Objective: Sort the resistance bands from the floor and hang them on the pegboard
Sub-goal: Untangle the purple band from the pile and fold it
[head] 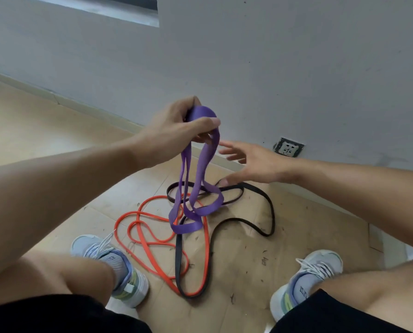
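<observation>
Centre of scene, raised above the floor: one wide purple flat rubber resistance band [196, 179], gathered at its top in the left hand [176, 126], whose thumb and fingers are curled round the bunched fold. Its loops hang straight down, long axis vertical, the lowest loop dangling just over the bands left on the floor, possibly brushing them; contact cannot be told.

Right of that, slightly lower: right hand [251, 162], fingers spread and straight, holding nothing, palm down. It sits just beside the hanging purple loops, on their right, and is the nearer free hand to them.

Floor, between the two light grey laced trainers [109, 260]: one narrow orange rubber band [152, 239], coiled in several loops to the left and near; one narrow black rubber band [260, 200], stretching from the near centre away to the far right. The two cross each other more than once.

Far right, low on the grey wall: one wall socket [288, 147].

Pegboard: not in view.

Judgement: the next move likely depends on the right hand closing leftward on the hanging loops to steady or straighten them.
</observation>
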Demonstrator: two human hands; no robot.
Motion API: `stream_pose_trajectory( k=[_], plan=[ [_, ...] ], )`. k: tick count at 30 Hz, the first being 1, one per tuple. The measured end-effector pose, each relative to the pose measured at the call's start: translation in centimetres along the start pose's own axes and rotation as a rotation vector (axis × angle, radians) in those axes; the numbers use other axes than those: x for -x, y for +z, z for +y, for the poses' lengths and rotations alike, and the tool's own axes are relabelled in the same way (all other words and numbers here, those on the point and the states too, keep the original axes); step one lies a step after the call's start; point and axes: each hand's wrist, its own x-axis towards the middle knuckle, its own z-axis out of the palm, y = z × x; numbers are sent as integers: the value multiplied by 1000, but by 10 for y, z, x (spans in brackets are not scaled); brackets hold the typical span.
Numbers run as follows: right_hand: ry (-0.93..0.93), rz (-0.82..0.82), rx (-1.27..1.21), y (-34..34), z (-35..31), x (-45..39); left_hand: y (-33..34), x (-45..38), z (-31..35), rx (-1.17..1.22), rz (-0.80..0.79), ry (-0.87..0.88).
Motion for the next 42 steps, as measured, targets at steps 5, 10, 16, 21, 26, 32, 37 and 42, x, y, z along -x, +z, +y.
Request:
stream_pose_trajectory(
  k=[5,10,16,21,26,32,37,42],
  plan=[
    [-60,121,-184,13,-26,0,-7,0,6,-46,-71,-7],
    [-86,185,-204,9,-21,2,-11,5,14,-106,-41,49],
    [-79,130,-81,21,-23,4,-6,8,22,-56,34,123],
    [-131,77,-128,38,-31,5,9,2,32,52,104,158],
    [-137,209,-219,59,-38,-4,23,-3,37,49,219,179],
    [-142,310,-308,59,-36,-9,19,-8,35,63,369,213],
    [-129,291,-278,51,-26,-8,8,-6,30,-50,421,193],
    [-127,192,-259,43,-14,-6,9,-4,31,-168,378,208]
  ],
)
